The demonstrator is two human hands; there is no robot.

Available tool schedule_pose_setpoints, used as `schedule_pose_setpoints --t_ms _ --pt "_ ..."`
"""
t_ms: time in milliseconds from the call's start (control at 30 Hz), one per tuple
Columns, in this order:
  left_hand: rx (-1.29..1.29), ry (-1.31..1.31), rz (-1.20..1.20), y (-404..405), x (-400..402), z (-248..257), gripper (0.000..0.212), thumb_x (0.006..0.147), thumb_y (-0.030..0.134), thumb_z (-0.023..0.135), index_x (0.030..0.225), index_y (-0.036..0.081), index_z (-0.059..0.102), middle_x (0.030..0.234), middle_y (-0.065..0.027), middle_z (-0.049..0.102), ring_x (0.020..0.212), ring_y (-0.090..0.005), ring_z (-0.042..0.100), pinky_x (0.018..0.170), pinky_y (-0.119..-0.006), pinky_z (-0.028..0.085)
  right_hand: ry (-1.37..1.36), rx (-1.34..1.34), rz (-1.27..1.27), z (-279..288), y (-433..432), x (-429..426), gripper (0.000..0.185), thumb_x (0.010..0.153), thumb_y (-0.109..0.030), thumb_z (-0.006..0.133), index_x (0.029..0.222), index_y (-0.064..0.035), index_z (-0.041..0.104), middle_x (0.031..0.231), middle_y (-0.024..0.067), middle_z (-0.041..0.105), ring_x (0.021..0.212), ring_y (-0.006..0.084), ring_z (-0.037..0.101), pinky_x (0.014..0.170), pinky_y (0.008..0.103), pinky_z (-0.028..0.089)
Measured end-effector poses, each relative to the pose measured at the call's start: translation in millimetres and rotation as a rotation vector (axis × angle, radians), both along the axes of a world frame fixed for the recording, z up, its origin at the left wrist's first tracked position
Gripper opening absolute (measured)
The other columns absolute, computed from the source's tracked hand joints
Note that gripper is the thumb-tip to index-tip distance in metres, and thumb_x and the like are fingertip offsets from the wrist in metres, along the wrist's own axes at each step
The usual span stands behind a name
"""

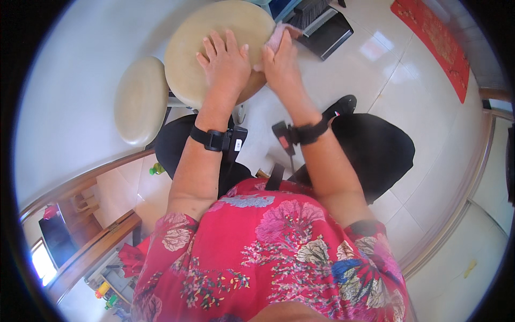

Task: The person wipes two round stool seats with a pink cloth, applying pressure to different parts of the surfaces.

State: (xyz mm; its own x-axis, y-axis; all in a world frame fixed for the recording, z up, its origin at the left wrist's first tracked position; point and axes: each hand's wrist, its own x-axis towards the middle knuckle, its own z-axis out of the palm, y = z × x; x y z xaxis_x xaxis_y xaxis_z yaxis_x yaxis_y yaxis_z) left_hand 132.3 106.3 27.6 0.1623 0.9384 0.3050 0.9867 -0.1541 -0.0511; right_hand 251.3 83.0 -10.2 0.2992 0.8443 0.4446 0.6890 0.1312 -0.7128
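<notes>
Before me stands a round, cream-coloured stool seat (187, 52). My left hand (227, 60) lies on its top with the fingers spread, holding nothing. At the right rim of the seat, my right hand (281, 60) holds a pink cloth (277, 37), which sticks out beyond the fingertips and lies against the edge. Some fingers of the right hand are slightly blurred. Each wrist wears a black strap with a small black device.
Another cream round seat (141, 100) is at the left by the wall. A black dustpan with comb teeth (330, 34) and a dark-bristled broom (307, 16) lie beyond my right hand. A red patterned mat (438, 44) is on the tiled floor at the upper right.
</notes>
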Motion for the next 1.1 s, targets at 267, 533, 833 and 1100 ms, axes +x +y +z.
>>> schedule_pose_setpoints --t_ms 267,533,833,1100 --pt "0.017 -0.032 -0.062 1.7 13.2 4.8 0.056 0.091 0.038 0.04 0.136 0.004 0.036 0.141 -0.0238 0.03 0.132 -0.0425 0.023 0.103 -0.06 0.017 -0.129 -0.182 0.385 29.6 126.0 52.0 0.056 0.083 -0.039 0.052 0.125 -0.0043 0.044 0.095 0.0211 0.062 0.078 0.0318 0.062 0.071 0.0407 0.05" --pt "-0.152 -0.03 -0.245 23.4 -62.7 -31.8 0.05 0.092 0.037 0.037 0.139 0.018 0.035 0.147 -0.0115 0.026 0.136 -0.0318 0.021 0.106 -0.057 0.014 0.948 -0.367 0.286 28.0 16.4 16.3 0.06 0.079 -0.021 0.061 0.131 -0.0027 0.037 0.099 0.0138 0.058 0.075 0.0181 0.06 0.06 0.0262 0.049" --pt "-0.108 -0.06 0.01 6.9 -11.1 11.8 0.047 0.095 0.034 0.033 0.139 0.018 0.034 0.145 -0.012 0.027 0.135 -0.0311 0.022 0.106 -0.054 0.017 0.74 0.063 0.232 -1.2 2.7 7.0 0.063 0.079 -0.016 0.06 0.133 0.0006 0.033 0.112 0.0162 0.054 0.083 0.0202 0.059 0.067 0.0272 0.05" --pt "-0.05 -0.029 -0.009 7.1 -11.5 7.5 0.047 0.094 0.033 0.035 0.138 0.016 0.034 0.144 -0.0112 0.03 0.134 -0.0294 0.024 0.107 -0.049 0.018 0.358 -0.082 0.138 49.1 19.9 19.4 0.046 0.082 -0.021 0.055 0.121 0.0007 0.048 0.12 0.0244 0.05 0.106 0.0364 0.051 0.088 0.0393 0.042"
